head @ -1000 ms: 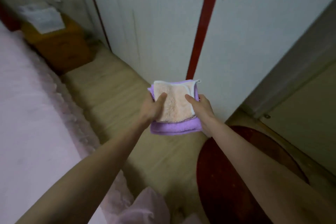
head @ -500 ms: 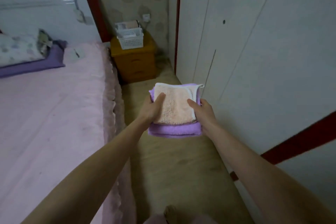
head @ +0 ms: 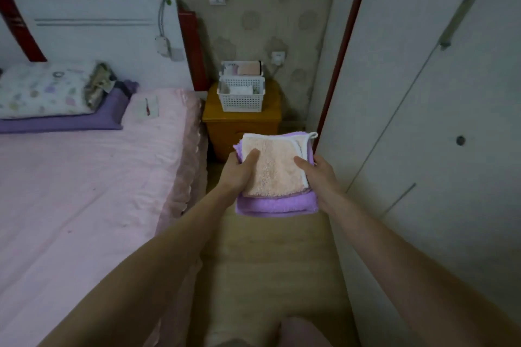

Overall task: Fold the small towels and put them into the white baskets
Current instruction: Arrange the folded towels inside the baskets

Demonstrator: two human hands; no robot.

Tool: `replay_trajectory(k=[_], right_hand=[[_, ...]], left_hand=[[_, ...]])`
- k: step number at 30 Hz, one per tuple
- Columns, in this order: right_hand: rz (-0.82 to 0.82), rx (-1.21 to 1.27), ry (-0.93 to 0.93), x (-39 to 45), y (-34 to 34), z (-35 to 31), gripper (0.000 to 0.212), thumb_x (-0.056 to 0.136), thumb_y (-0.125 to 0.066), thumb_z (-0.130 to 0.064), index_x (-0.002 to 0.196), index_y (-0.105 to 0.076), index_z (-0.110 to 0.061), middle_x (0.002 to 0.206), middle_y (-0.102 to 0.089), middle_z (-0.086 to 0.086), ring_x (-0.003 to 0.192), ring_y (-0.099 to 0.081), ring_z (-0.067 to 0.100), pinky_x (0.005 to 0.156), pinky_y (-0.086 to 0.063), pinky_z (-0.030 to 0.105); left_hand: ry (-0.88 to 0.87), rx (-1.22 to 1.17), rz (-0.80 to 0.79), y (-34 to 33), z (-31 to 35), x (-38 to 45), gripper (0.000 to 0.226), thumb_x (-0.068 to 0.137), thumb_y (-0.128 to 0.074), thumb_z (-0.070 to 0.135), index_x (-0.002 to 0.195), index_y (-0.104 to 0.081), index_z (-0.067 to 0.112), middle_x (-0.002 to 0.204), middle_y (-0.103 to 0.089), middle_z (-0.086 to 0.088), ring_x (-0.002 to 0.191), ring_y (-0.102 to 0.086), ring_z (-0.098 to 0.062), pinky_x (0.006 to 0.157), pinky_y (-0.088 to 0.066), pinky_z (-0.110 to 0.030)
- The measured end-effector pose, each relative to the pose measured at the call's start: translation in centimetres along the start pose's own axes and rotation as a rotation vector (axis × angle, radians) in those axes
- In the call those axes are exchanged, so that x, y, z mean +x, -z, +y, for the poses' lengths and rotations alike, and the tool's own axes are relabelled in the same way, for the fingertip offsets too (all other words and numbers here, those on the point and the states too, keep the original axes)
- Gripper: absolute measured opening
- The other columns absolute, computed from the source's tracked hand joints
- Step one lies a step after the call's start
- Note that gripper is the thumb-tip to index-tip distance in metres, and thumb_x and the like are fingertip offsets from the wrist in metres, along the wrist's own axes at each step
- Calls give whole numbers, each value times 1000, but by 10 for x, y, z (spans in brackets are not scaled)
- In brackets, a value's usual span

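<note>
Folded stack held mid-air over floor between bed (head: 84, 191) and wardrobe (head: 423, 121): peach towel (head: 272, 169) atop purple towel (head: 277, 204). Left hand (head: 236, 175) and right hand (head: 321, 175) pinch opposite sides, thumbs on top. Soft, light, floppy; likely sags unless supported underneath. White basket (head: 241, 97) far ahead on nightstand (head: 242, 121).

Orange nightstand (head: 242, 121) at upper centre carries two white baskets (head: 242, 95), one behind the other. Pink bed (head: 84, 177) at left: floral pillow (head: 42, 90) on purple pillow (head: 107, 115), possibly a paper (head: 146, 107). Wood floor (head: 276, 256) at lower centre.
</note>
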State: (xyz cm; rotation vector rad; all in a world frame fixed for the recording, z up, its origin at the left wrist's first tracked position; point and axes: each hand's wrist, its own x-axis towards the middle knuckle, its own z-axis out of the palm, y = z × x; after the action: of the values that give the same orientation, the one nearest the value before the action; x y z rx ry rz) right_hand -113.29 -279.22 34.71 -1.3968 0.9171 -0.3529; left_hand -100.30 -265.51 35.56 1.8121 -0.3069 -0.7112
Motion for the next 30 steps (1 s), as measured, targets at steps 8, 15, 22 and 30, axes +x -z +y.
replay_trajectory(k=[8, 15, 22, 30], right_hand=[[-113, 38, 7, 207, -64, -69, 47, 89, -66, -32, 130, -49, -18, 115, -62, 2, 97, -64, 17, 73, -54, 32], [-55, 50, -58, 364, -130, -112, 39, 91, -64, -28, 126, -49, -20, 112, -61, 1, 96, -63, 17, 70, -54, 29], [-53, 42, -144, 491, -177, -144, 32, 93, -61, -27, 123, -49, -21, 116, -60, 3, 99, -63, 19, 69, -54, 28], [-69, -39, -252, 665, -220, -145, 41, 95, -58, -28, 133, -47, -17, 124, -58, 6, 109, -58, 23, 90, -52, 42]], left_hand=[[6, -23, 166, 22, 45, 203, 53, 92, -56, 45, 132, -48, 12, 123, -60, -3, 110, -58, -22, 92, -47, -37], [38, 29, 91, 51, 83, 383, 58, 93, -52, 49, 137, -41, 12, 120, -55, 2, 100, -54, -13, 80, -43, -25], [85, 107, 51, 73, 110, 530, 59, 93, -51, 52, 137, -40, 14, 129, -54, -3, 110, -52, -18, 89, -41, -34], [215, 127, 133, 67, 95, 703, 56, 91, -54, 51, 130, -44, 12, 111, -51, 2, 104, -50, -18, 86, -36, -31]])
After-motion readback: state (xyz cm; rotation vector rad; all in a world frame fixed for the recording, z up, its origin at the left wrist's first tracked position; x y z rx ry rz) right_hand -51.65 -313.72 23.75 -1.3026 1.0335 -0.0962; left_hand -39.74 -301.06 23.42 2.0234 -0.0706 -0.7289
